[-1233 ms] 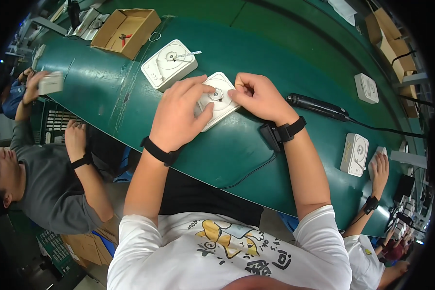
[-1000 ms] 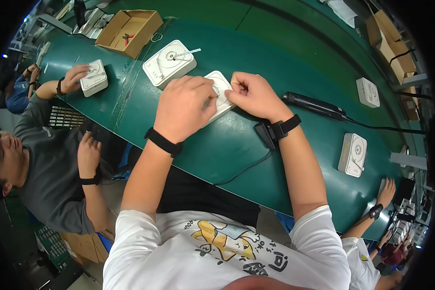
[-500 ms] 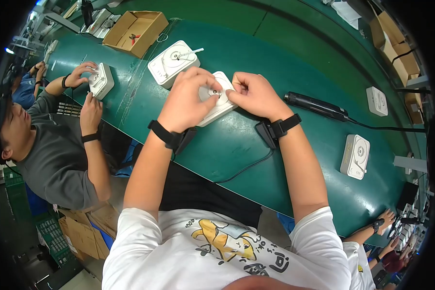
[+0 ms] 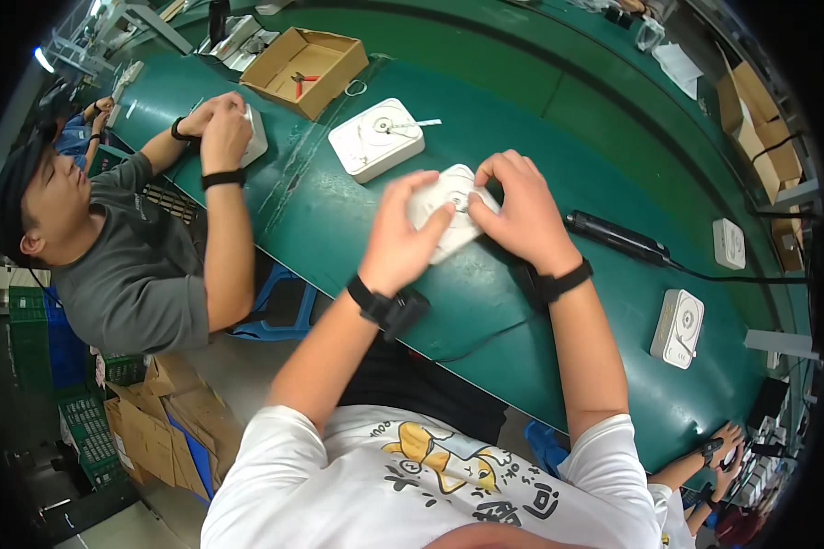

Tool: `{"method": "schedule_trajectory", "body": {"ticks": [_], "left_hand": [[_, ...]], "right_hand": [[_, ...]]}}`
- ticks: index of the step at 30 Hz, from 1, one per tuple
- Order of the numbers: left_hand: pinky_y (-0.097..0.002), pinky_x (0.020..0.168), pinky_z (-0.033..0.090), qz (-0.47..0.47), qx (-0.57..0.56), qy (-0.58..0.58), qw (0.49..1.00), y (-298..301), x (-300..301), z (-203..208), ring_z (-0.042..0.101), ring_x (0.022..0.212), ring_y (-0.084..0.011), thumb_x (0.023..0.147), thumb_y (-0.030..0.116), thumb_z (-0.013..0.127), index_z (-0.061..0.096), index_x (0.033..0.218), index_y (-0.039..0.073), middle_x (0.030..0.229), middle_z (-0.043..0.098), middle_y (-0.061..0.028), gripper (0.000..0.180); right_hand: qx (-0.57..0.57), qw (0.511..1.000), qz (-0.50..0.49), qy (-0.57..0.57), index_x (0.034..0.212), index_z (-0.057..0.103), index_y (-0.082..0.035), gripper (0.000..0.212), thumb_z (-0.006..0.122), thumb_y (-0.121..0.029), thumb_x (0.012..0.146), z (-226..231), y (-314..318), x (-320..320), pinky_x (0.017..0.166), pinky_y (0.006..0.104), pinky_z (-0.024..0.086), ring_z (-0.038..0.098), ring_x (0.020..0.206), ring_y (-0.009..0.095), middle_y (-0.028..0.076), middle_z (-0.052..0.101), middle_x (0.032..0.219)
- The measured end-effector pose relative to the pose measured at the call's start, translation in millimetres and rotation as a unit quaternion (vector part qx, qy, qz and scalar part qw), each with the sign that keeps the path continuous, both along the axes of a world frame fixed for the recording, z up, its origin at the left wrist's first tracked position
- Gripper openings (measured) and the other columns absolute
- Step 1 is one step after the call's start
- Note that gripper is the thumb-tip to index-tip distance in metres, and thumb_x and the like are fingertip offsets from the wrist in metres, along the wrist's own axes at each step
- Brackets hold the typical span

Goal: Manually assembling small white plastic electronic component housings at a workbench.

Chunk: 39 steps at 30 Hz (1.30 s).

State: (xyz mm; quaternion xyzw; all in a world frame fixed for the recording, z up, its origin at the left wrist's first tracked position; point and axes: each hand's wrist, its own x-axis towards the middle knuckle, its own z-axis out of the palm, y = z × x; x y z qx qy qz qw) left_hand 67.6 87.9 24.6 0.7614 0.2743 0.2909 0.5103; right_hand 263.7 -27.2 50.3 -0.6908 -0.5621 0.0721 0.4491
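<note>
Between my hands is a white rounded-corner device (image 4: 450,220) with a round disc and hub on top, like a small record player. My left hand (image 4: 403,229) wraps its left side, the thumb lying on top near the hub. Around the far right corner curls my right hand (image 4: 526,215), its thumb pressing beside the hub. Under the thumbs, small details are hidden. A similar white device (image 4: 375,156) lies farther left, a pale strip sticking out from its hub. To the right of my right hand rests a black electric screwdriver (image 4: 618,238) with a cord.
More white devices, one nearer (image 4: 668,352) and one farther (image 4: 729,243), lie on the green table (image 4: 522,352) at right. A cardboard box (image 4: 339,82) with red-handled pliers (image 4: 301,83) stands at the far left. A co-worker (image 4: 146,265) at left handles another white device (image 4: 256,137).
The view has shifted. My left hand has gone from fingertips at the hub to holding the side. My right thumb has moved in to the hub, and the device has turned slightly.
</note>
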Motion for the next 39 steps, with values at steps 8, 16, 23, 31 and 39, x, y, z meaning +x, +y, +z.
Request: {"method": "schedule_trajectory", "body": {"ticks": [8, 16, 23, 31, 39], "left_hand": [[-0.0534, 0.128, 0.051, 0.067, 0.233, -0.02, 0.97, 47.6, -28.9, 22.5, 0.063, 0.155, -0.0421, 0.102, 0.016, 0.086, 0.066, 0.162, 0.007, 0.164, 0.068, -0.0255, 0.064], [-0.0634, 0.131, 0.041, 0.094, 0.424, 0.184, 0.882, 40.1, -52.9, 10.9, 0.056, 0.157, -0.0458, 0.095, 0.037, 0.089, 0.067, 0.162, 0.012, 0.165, 0.062, -0.0241, 0.075], [-0.0616, 0.121, 0.048, 0.05, 0.325, 0.123, 0.936, 8.3, -51.3, 41.9, 0.063, 0.145, -0.0461, 0.096, 0.036, 0.09, 0.068, 0.159, 0.009, 0.154, 0.066, -0.0233, 0.072], [-0.0587, 0.118, 0.049, -0.007, 0.267, 0.159, 0.95, -11.2, -66.2, 24.3, 0.067, 0.132, -0.0437, 0.096, 0.035, 0.093, 0.071, 0.156, 0.008, 0.147, 0.066, -0.0251, 0.069], [-0.0624, 0.13, 0.043, -0.097, 0.213, 0.118, 0.965, -49.3, -60.0, 28.3, 0.054, 0.157, -0.0492, 0.085, 0.036, 0.105, 0.073, 0.144, 0.017, 0.173, 0.048, -0.0319, 0.07]], "right_hand": [[-0.149, 0.965, 0.019, -0.216, 0.141, 0.077, -0.007, 0.05, 0.089, -0.026, 0.096, 38.2, -83.5, -82.1, 0.132, 0.0609, 0.042, 0.057, 0.156, 0.049, 0.023, 0.065, 0.162], [-0.154, 0.972, -0.119, -0.133, 0.112, 0.074, -0.005, 0.024, 0.089, -0.009, 0.094, 22.3, -196.7, -84.1, 0.132, 0.0586, 0.044, 0.06, 0.156, 0.048, 0.022, 0.072, 0.148], [-0.12, 0.948, -0.28, -0.095, 0.109, 0.069, 0.0, 0.015, 0.08, -0.001, 0.098, 1.1, -275.5, -36.2, 0.125, 0.0549, 0.052, 0.065, 0.149, 0.049, 0.024, 0.072, 0.143], [-0.113, 0.888, -0.397, -0.202, 0.113, 0.075, -0.001, 0.015, 0.076, 0.001, 0.099, 0.2, -272.8, -2.9, 0.121, 0.0521, 0.054, 0.071, 0.137, 0.045, 0.023, 0.075, 0.136], [-0.057, 0.983, -0.174, 0.015, 0.117, 0.08, -0.005, 0.023, 0.087, -0.008, 0.096, 23.9, -147.1, -72.5, 0.115, 0.0475, 0.058, 0.075, 0.129, 0.038, 0.019, 0.078, 0.137]]}}
